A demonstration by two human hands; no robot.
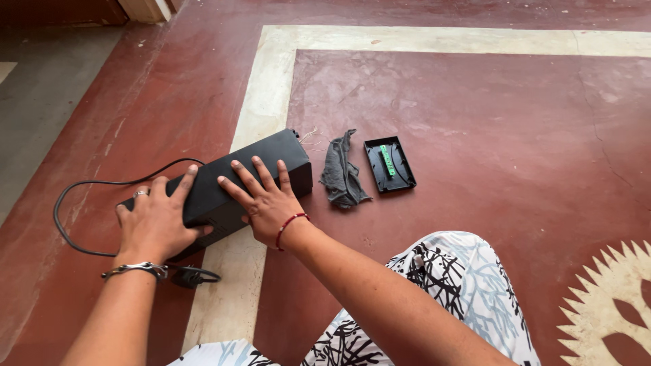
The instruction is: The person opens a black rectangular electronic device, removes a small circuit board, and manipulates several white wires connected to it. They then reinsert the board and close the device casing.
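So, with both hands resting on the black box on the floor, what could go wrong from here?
1. The black power cable loops on the floor beside the left hand; if the black box is shifted, the cable might snag or pull tight.
2. Thin loose wires stick out at the far end of the box and could bend or tear.
3. The open black cover with a green circuit board lies unprotected near the grey cloth; a knee or the right hand might knock it.
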